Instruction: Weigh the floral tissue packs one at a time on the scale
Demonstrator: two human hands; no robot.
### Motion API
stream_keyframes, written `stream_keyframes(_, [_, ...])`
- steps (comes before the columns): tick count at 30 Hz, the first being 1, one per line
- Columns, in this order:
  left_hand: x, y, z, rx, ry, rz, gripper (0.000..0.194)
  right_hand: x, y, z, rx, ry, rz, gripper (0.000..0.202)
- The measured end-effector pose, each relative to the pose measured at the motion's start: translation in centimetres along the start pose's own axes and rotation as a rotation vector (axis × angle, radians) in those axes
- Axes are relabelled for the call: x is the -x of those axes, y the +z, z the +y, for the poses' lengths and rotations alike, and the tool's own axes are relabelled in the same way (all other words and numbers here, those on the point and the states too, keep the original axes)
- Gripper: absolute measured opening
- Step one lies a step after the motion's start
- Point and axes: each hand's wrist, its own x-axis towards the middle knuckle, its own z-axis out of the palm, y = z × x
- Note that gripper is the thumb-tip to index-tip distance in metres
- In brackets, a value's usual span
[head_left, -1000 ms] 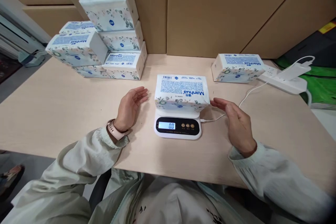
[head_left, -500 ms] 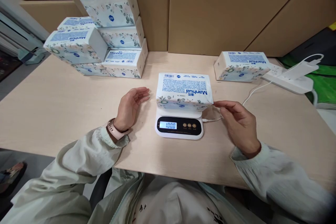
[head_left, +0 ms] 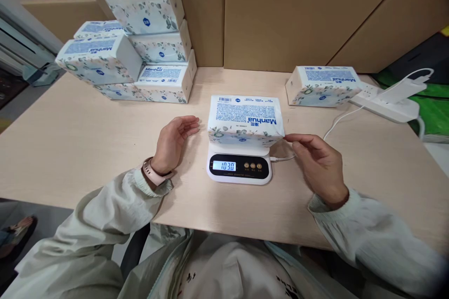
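A white tissue pack (head_left: 245, 119) with blue "Manhua" print and a floral edge lies flat on the digital kitchen scale (head_left: 239, 176). The lit display of the scale reads 103.0. My right hand (head_left: 317, 163) is beside the pack, its index fingertip at the lower right corner; the thumb sits lower and apart, and the other fingers are partly hidden. To the left of the scale, my left hand (head_left: 175, 142) rests on its edge with the fingers stretched out, touching neither pack nor scale.
Several more tissue packs (head_left: 143, 14) are stacked at the back left of the table (head_left: 87, 145). Another single pack (head_left: 322, 86) stands at the back right, by a white power strip (head_left: 389, 103). A white cable (head_left: 335, 126) runs toward the scale. Cardboard boxes (head_left: 298, 14) line the back.
The scale's reading has gone from 100.0 to 103.0, and its display backlight looks paler. Both hands and the pack keep their places; the view has shifted slightly.
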Motion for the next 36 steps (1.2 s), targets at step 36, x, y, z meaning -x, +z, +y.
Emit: stream_keyframes(36, [0.05, 0.31, 0.32, -0.036, -0.007, 0.017, 0.034, 0.06, -0.01, -0.57, 0.029, -0.025, -0.024, 0.025])
